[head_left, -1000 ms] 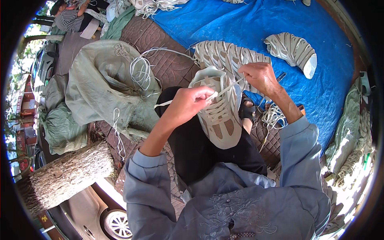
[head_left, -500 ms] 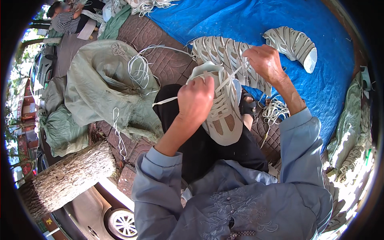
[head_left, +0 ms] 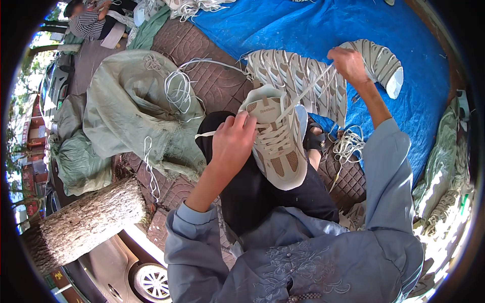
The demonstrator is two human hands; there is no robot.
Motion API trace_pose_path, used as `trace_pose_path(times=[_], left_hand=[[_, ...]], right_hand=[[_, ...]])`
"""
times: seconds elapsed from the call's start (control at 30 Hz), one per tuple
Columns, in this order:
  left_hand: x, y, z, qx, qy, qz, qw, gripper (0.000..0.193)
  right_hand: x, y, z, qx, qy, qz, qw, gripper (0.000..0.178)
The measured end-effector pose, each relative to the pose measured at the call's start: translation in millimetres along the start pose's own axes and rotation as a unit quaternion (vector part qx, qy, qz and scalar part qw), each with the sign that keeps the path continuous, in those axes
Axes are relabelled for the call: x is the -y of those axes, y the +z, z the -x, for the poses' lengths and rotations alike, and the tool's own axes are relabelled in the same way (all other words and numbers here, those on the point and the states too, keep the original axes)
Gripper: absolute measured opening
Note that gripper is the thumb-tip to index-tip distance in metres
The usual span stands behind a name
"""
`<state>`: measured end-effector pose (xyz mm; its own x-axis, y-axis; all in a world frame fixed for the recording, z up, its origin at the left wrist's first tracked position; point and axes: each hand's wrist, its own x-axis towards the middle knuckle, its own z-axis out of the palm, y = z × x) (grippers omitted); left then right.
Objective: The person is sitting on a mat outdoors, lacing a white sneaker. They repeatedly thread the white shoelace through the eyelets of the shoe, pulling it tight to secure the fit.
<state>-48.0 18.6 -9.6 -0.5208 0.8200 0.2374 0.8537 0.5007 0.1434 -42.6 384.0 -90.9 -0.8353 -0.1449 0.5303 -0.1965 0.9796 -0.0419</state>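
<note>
A beige and white shoe upper [head_left: 284, 166] with brown mesh patches rests over my black-trousered knees, toe toward me. A flat cream shoelace [head_left: 275, 139] criss-crosses its front. My right hand [head_left: 349, 64], raised at the upper right, pinches one end of this lace, which runs taut from the upper's eyelets. At the upper's left edge my left hand [head_left: 234, 139] has its fingers closed. The lace's other end sticks out to the left from beneath that hand; its fingertips press against the upper's side.
Nested rows of similar uppers [head_left: 303, 83] lie on a blue tarp [head_left: 404, 116] beyond. Loose laces [head_left: 348, 144] are heaped by my sandaled foot [head_left: 316, 141]. A grey-green sack [head_left: 121, 106] and a tree trunk [head_left: 91, 217] are at left. Another person [head_left: 88, 22] sits far left.
My right hand has moved up and to the right, drawing the lace out longer. My left hand has shifted down and left, uncovering the tongue.
</note>
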Motion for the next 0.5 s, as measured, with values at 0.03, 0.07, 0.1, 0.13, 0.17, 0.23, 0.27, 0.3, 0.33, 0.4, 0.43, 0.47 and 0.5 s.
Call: trace_pose_path(times=[0.03,0.07,0.1,0.13,0.17,0.23,0.27,0.3,0.33,0.4,0.43,0.47,0.5], left_hand=[[1,2,1,-0.006,-0.008,0.001,1.000,0.025],[2,5,1,-0.004,-0.009,0.006,1.000,0.025],[4,6,0,-0.014,-0.006,0.009,1.000,0.025],[7,7,-1,-0.004,0.008,0.000,1.000,0.024],[10,8,-3,-0.003,0.021,-0.009,1.000,0.022],[15,8,-5,0.009,0.053,-0.043,0.998,0.019],[17,7,-6,0.022,0.070,-0.069,0.995,0.018],[17,6,-6,0.029,0.087,-0.092,0.992,0.016],[18,5,-7,0.032,0.113,-0.114,0.987,0.015],[17,2,-7,0.023,0.159,-0.154,0.975,0.013],[16,0,-6,0.008,0.176,-0.141,0.974,0.012],[15,-3,-6,-0.008,0.196,-0.128,0.972,0.011],[15,-5,-6,-0.024,0.218,-0.113,0.969,0.010]], right_hand=[[-7,-3,2,-0.002,0.065,0.020,0.998,0.010],[-13,-6,3,0.017,0.123,0.033,0.992,0.009],[-20,-10,5,0.043,0.209,0.058,0.975,0.009],[-22,-8,5,0.029,0.187,0.065,0.980,0.006],[-22,-6,6,0.023,0.095,0.056,0.994,0.006],[-16,0,12,0.048,-0.022,0.053,0.997,0.006],[-9,6,15,0.117,-0.024,0.129,0.984,0.005],[-3,6,20,0.154,-0.019,0.154,0.976,0.005],[3,6,23,0.178,-0.032,0.166,0.969,0.005],[9,-3,28,0.171,-0.041,0.165,0.970,0.009],[11,-11,29,0.147,-0.021,0.166,0.975,0.009],[10,-21,30,0.136,0.003,0.163,0.977,0.008],[10,-30,31,0.130,0.036,0.162,0.978,0.008]])
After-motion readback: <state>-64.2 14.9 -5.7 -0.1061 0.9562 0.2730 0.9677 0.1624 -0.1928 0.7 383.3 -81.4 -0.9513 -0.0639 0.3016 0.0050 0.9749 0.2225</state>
